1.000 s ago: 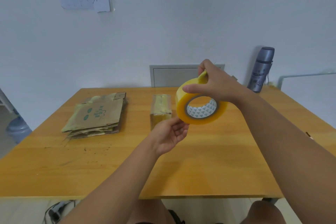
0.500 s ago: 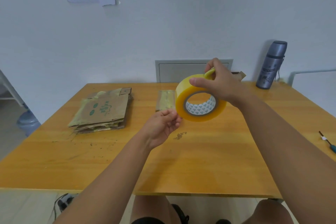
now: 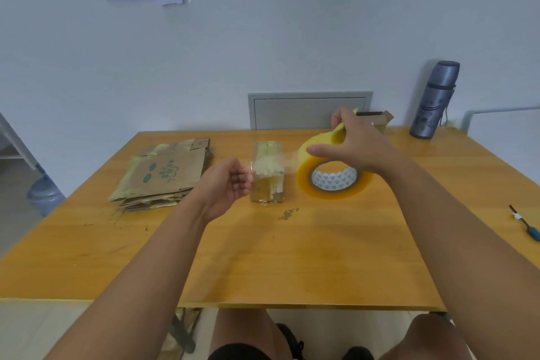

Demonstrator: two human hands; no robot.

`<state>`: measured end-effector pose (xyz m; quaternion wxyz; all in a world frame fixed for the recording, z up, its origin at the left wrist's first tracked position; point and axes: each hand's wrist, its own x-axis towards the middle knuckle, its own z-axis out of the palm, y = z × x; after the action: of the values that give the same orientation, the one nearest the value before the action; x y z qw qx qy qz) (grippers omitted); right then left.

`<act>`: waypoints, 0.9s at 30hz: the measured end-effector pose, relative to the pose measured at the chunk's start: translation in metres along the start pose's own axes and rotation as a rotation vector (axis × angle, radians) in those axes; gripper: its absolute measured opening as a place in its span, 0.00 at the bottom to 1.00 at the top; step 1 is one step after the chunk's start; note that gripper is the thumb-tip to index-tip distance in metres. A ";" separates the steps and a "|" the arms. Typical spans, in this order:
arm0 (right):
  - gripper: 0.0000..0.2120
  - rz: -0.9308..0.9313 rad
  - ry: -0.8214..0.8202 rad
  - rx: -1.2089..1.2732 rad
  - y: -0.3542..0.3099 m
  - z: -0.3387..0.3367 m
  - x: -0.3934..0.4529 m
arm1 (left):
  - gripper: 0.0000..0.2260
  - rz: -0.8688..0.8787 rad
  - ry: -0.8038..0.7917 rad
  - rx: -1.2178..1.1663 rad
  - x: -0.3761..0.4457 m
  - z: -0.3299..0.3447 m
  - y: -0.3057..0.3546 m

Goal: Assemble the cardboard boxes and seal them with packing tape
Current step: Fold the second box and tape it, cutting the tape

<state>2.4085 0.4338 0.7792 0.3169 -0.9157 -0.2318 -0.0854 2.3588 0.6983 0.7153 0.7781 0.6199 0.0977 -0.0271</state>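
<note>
A: Grip check, right hand (image 3: 355,143): fingers are curling over the top of the yellow tape roll (image 3: 333,172), holding it up above the worktop (image 3: 292,257).

B: Left hand (image 3: 230,181)?

A: Pinching the free end of the clear tape strip (image 3: 271,162), which is stretching from that hand across to the roll. Hand is blurring a little, so exact finger placement is not readable.

B: Box location?

A: Small taped box (image 3: 267,177) is sitting mid-worktop, behind the stretched strip, between the two hands as seen from the head. Touching the strip or not, cannot tell.

B: Farther out?

A: Stack of flattened cartons (image 3: 166,174) is lying to the left of the box. Open small carton (image 3: 377,120) is standing at the far edge behind the right hand. Grey flask (image 3: 434,101) is standing in the far right corner; screwdriver (image 3: 526,223) is lying at the right edge.
</note>
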 end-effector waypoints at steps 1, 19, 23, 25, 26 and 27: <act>0.27 -0.005 -0.004 -0.006 -0.001 0.004 0.000 | 0.10 -0.001 0.025 0.015 0.001 0.001 -0.001; 0.30 0.070 -0.123 -0.128 0.026 0.033 0.014 | 0.05 -0.001 0.071 0.357 0.016 -0.007 0.004; 0.30 0.072 -0.097 -0.109 0.025 0.033 0.019 | 0.03 0.052 0.169 0.334 0.026 -0.010 -0.001; 0.29 0.066 -0.077 -0.114 0.025 0.034 0.021 | 0.02 0.062 0.194 0.309 0.031 -0.011 -0.004; 0.29 0.066 -0.071 -0.121 0.025 0.035 0.022 | 0.03 0.071 0.211 0.315 0.033 -0.012 -0.005; 0.29 0.067 -0.069 -0.131 0.026 0.036 0.024 | 0.03 0.083 0.230 0.328 0.035 -0.012 -0.005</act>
<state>2.4425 0.4472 0.7440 0.2508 -0.9442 -0.2056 -0.0578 2.3907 0.7116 0.7016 0.6508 0.7409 0.1545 0.0602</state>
